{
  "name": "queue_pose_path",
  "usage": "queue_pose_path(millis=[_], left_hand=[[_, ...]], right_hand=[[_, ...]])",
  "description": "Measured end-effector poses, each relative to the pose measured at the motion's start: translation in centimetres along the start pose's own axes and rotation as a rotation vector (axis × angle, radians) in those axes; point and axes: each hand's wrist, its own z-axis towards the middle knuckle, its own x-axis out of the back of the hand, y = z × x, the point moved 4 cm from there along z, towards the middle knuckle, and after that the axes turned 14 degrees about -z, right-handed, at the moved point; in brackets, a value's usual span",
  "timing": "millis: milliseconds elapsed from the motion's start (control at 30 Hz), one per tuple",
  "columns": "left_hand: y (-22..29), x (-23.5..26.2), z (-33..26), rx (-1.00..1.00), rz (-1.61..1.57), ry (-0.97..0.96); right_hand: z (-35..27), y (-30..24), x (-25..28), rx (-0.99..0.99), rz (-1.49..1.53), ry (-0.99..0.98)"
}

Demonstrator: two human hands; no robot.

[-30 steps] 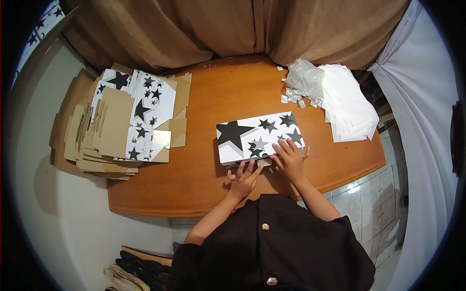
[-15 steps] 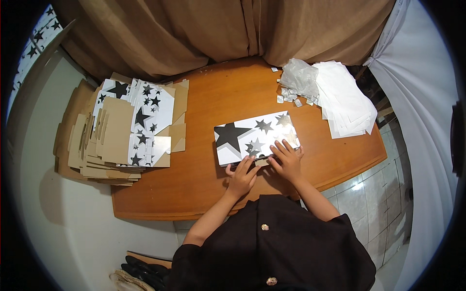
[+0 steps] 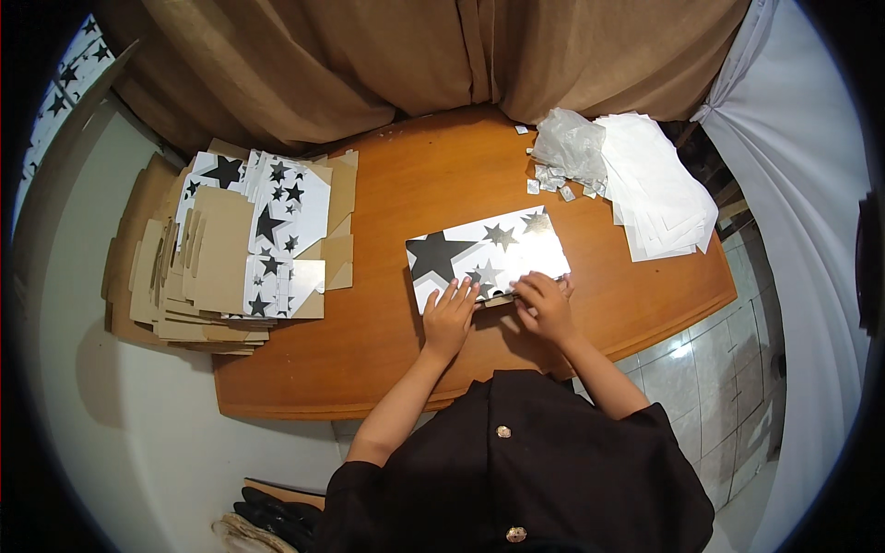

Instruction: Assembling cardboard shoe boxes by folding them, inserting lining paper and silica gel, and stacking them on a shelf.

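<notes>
A white cardboard box (image 3: pixel 516 241) with black and grey stars lies flat on the wooden table in front of me. My left hand (image 3: pixel 449 318) rests at its near edge, fingers stretched out and their tips on the top face. At the near right corner, my right hand (image 3: pixel 546 306) has its fingers bent and closed over the box's edge. Between the hands a bit of brown cardboard shows along the near side. The undersides of my right fingers are hidden.
Flattened star-printed cardboard (image 3: pixel 221 244) is stacked at the table's left. At the far right lie white paper sheets (image 3: pixel 659 189), a clear plastic bag (image 3: pixel 570 146) and several small silvery packets (image 3: pixel 567 194). A brown curtain (image 3: pixel 415 55) hangs behind the table (image 3: pixel 396 184).
My left hand has moved forward, laying its fingers further onto the box top. My right fingers, spread before, have curled in at the near edge.
</notes>
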Motion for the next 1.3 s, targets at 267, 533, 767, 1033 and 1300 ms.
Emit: queue_pose_path(millis=[267, 533, 767, 1033, 1300], left_hand=[[-0.2, -0.1, 0.0, 0.009, -0.053, 0.015], [-0.6, -0.5, -0.2, 0.010, -0.042, 0.027], [-0.4, -0.3, -0.1, 0.016, -0.069, 0.050], [-0.7, -0.1, 0.5, 0.007, -0.083, 0.043], [-1.1, 0.8, -0.3, -0.026, -0.213, -0.014]], right_hand=[[-1.4, -2.4, -0.3, 0.112, -0.100, 0.224], [-1.1, -2.0, -1.0, 0.130, -0.179, 0.225], [0.1, -1.1, -1.7, 0.169, -0.088, 0.104], [2.2, -1.4, -1.6, 0.113, -0.107, 0.054], [4.3, 0.6, 1.3, -0.138, 0.306, -0.165]])
